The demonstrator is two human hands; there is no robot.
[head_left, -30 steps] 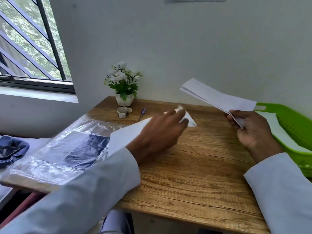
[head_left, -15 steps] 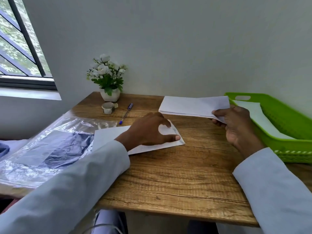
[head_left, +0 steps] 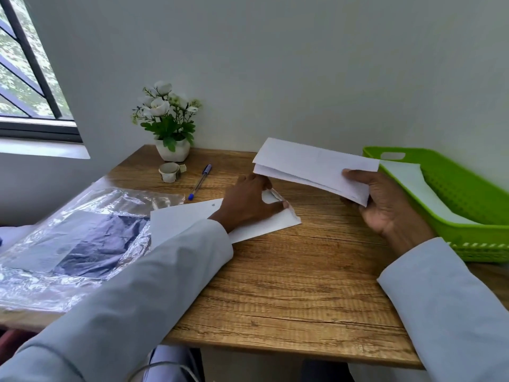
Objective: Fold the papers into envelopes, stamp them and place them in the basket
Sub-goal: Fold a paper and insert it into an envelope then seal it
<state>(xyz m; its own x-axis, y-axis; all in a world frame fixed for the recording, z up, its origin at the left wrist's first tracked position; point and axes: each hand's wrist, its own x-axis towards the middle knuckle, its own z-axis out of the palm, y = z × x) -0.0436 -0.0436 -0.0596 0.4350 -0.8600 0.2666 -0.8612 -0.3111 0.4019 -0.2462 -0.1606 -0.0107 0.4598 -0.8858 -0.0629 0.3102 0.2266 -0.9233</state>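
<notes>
Wooden table [head_left: 289, 285] bears basket [head_left: 468, 194], paper [head_left: 259, 224], pen [head_left: 199, 181], plant pot [head_left: 173, 150], plastic bag [head_left: 68, 244]

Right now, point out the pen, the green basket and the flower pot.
pen [head_left: 200, 181], head view, middle of its barrel
green basket [head_left: 465, 188], head view, inner side wall
flower pot [head_left: 173, 151], head view, front of the white pot

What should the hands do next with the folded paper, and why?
Probably carry the folded paper in the right hand sideways into the green basket. It looks folded, is lifted off the table, and the basket sits right beside it holding another paper.
</notes>
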